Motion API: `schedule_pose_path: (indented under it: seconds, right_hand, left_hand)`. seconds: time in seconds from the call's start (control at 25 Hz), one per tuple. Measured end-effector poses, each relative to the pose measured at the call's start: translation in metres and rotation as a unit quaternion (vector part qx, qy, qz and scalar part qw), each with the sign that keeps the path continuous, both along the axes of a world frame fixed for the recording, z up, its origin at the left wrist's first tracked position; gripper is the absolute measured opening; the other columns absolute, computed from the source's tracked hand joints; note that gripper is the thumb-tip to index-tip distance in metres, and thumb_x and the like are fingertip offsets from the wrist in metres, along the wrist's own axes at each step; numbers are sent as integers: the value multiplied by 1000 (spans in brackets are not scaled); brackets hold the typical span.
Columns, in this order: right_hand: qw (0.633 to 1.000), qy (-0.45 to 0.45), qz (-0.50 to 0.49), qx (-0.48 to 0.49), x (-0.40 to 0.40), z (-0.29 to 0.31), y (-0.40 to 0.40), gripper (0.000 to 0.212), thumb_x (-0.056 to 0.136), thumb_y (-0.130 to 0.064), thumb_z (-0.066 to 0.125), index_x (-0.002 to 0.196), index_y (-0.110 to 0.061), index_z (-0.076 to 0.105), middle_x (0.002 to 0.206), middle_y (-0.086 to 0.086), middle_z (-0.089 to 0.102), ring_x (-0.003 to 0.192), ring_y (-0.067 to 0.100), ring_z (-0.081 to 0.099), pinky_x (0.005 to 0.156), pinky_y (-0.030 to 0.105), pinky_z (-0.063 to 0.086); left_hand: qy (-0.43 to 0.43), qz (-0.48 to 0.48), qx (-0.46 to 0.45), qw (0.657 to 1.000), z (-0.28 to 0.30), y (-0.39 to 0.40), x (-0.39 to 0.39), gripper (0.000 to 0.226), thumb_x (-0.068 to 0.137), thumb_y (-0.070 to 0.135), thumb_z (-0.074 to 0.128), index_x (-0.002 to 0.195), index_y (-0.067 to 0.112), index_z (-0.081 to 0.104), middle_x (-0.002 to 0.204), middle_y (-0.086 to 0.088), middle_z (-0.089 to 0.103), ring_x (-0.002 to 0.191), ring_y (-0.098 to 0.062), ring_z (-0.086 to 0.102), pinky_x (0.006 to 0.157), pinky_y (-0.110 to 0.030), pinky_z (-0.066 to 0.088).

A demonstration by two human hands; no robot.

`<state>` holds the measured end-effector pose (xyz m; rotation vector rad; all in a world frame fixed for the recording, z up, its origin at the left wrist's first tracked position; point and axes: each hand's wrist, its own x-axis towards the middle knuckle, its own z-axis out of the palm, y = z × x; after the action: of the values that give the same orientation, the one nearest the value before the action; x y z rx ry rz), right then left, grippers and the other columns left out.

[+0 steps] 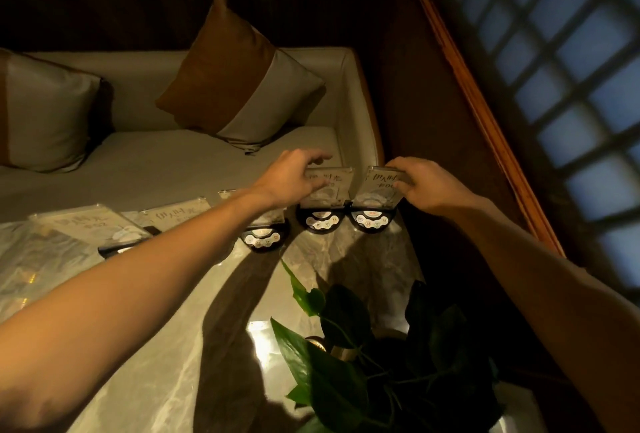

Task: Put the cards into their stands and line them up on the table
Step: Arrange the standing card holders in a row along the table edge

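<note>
The right hand [426,187] pinches the top of a clear, stiff plastic card [379,187] in its round black stand [372,219] — the left hand [294,176] grips the next card [327,187] beside it. They look light and slippery — best held by the top edges.

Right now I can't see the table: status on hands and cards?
Left hand on second card. Right hand gripping end card, both in stands. Two cards flat at left. Potted plant near, not blocking.

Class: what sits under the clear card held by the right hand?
A round black stand with pale buttons holds the clear acrylic card, gripped by the right hand. The slot itself is hidden.
</note>
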<state>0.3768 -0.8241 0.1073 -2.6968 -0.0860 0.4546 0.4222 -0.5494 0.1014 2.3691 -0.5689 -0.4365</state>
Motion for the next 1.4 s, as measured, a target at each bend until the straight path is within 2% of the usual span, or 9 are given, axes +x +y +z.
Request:
schedule_pose_path:
  seconds: [0.12, 0.2, 0.28, 0.4, 0.48, 0.6, 0.88, 1.12, 1.4]
  right_hand:
    - [994, -9, 21, -110, 6, 17, 5, 53, 96, -36, 63, 144, -18, 48, 137, 10, 57, 123, 29, 56, 93, 43, 52]
    - [983, -99, -3, -155, 10, 33, 24, 52, 96, -42, 59, 139, -13, 53, 131, 14, 59, 119, 32, 57, 85, 43, 50]
    - [975, -180, -1, -133, 12, 49, 58, 51, 97, -42, 57, 138, -12, 54, 133, 15, 59, 122, 32, 55, 90, 45, 50]
    - [983, -149, 95, -38, 14, 63, 126, 49, 99, -38, 58, 143, -17, 52, 145, 9, 55, 137, 26, 45, 109, 45, 40]
    - [978, -77, 187, -52, 17, 56, 168, 47, 99, -38, 58, 143, -22, 54, 145, 4, 57, 140, 25, 42, 115, 47, 30]
    - [964, -22, 245, -101, 22, 32, 204, 25, 101, -26, 55, 122, -22, 68, 119, 7, 70, 124, 29, 57, 112, 49, 28]
    - [980, -23, 189, -60, 35, 26, 200, 22, 99, -21, 57, 108, -18, 77, 101, 7, 75, 94, 25, 67, 80, 35, 47]
    - [979, -17, 191, -72, 38, 24, 193, 23, 99, -20, 57, 112, -17, 75, 107, 8, 75, 100, 27, 67, 90, 45, 54]
    - [982, -22, 181, -56, 37, 17, 187, 22, 99, -18, 56, 111, -21, 74, 102, 7, 75, 96, 26, 68, 86, 43, 56]
  left_hand:
    - [42, -66, 113, 990, 17, 40, 7, 71, 82, 38, 79, 144, 20, 50, 137, -4, 61, 123, -19, 59, 105, -40, 48]
    - [76, -80, 178, 978, 25, 61, 8, 82, 77, 38, 84, 147, 18, 45, 138, -6, 60, 120, -22, 60, 102, -39, 49]
    - [78, -80, 231, 967, 28, 80, 8, 79, 76, 33, 86, 144, 17, 50, 136, -6, 61, 119, -25, 60, 100, -37, 50]
    - [45, -66, 271, 959, 24, 101, 6, 49, 80, 28, 83, 125, 17, 66, 124, -5, 68, 109, -24, 64, 96, -42, 53]
    - [9, -41, 254, 966, 17, 107, 1, 32, 87, 25, 76, 118, 16, 71, 116, -5, 72, 105, -23, 66, 94, -42, 55]
    - [-39, -7, 212, 977, 10, 111, -4, 20, 90, 25, 72, 109, 20, 76, 108, -4, 75, 100, -23, 68, 89, -41, 56]
    - [-71, 16, 139, 988, 4, 113, -4, 17, 91, 27, 71, 107, 22, 78, 103, -4, 77, 98, -25, 68, 81, -35, 52]
    - [-68, 20, 116, 991, 2, 105, 2, 20, 93, 23, 70, 111, 20, 77, 108, -2, 77, 102, -21, 69, 81, -31, 48]
    - [-82, 18, 118, 989, -2, 104, 3, 17, 92, 27, 70, 107, 24, 78, 104, -3, 78, 99, -24, 70, 81, -36, 54]
